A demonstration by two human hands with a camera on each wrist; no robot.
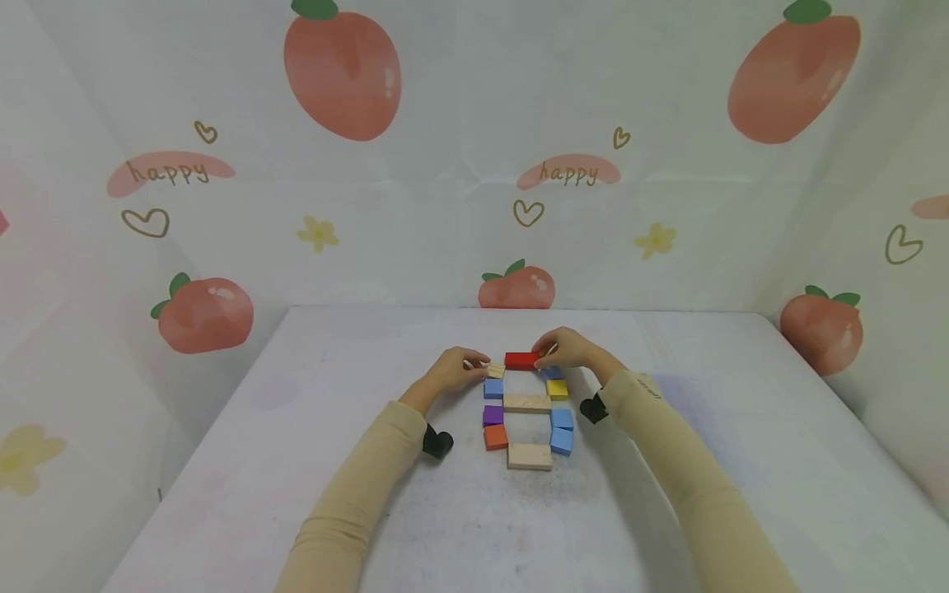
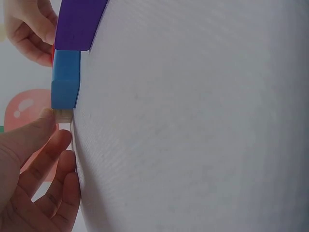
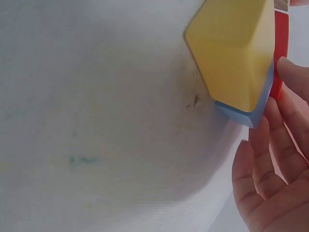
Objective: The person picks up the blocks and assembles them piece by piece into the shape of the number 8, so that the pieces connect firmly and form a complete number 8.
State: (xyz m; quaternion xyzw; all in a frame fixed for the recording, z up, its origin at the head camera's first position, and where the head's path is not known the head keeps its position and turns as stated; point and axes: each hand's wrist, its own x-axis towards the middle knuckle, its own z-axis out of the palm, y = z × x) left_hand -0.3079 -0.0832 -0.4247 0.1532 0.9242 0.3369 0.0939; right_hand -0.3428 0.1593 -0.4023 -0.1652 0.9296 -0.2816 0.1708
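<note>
A red block lies at the far end of a ladder-like arrangement of blocks. My right hand pinches its right end between thumb and fingers, above a blue block and beside a yellow block. On the left, my left hand has its thumb touching a small natural-wood block, the other fingers loosely spread beside it. A blue block and a purple block stand nearer. Whether the red block touches the wood block cannot be told.
Nearer me are an orange block, two long wooden blocks, one in the middle and one at the near end, and two blue blocks on the right. The white table meets a printed cloth backdrop.
</note>
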